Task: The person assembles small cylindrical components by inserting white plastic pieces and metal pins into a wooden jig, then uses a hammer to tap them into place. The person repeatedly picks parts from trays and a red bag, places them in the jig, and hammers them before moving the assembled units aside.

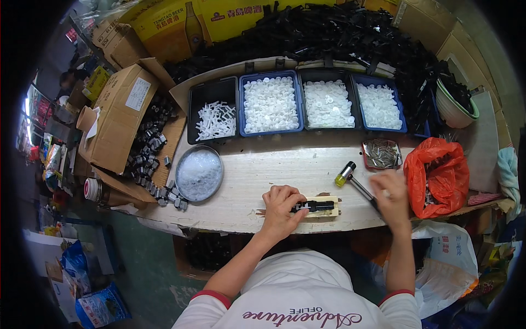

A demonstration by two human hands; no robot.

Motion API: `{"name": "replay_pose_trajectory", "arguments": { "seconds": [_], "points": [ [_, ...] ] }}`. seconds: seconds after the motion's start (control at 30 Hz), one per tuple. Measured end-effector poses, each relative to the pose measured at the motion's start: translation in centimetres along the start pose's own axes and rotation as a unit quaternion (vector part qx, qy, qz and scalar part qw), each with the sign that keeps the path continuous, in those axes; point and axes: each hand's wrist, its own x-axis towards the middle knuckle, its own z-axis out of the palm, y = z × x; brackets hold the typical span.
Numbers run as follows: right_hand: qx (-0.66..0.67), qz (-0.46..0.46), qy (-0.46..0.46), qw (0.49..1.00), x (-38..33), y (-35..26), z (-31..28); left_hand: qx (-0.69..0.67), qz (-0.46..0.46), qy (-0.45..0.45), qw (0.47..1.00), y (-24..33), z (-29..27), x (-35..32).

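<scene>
My left hand (282,211) is closed at the near edge of the table. Its thumb and fingertips press on the left end of a long black plastic part (320,206). That part lies in a cream-coloured block fixture (332,213). To the right, my right hand (391,197) hangs over the table, smeared by motion, so its fingers do not show clearly. Beside it lies a hammer (360,188) with a yellow and black double-faced head and a dark grip. The grip's end reaches close to the right hand; I cannot tell whether they touch.
Black and blue bins (272,131) of small white plastic parts line the back. A round tray of clear-white bits (199,173) and a carton of dark metal pieces (118,118) stand left. A red dish of pins (382,153) and a red plastic bag (436,178) sit right.
</scene>
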Motion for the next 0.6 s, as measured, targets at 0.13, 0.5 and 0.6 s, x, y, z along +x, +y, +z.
{"name": "replay_pose_trajectory", "arguments": {
  "seconds": [0.13,0.5,0.6],
  "points": [
    [-0.182,0.08,0.161,0.967,-0.7,4.4,-6.2,0.012,0.02,-0.009,1.0,-0.1,0.0,0.0],
    [-0.384,0.233,-0.073,0.89,-4.1,22.7,-8.2,0.033,0.113,-0.052,0.992,-2.1,-3.3,1.7],
    [-0.377,0.213,-0.028,0.901,-4.1,21.6,-7.9,0.167,0.09,0.132,0.973,-6.6,-7.2,6.7]
  ]
}}
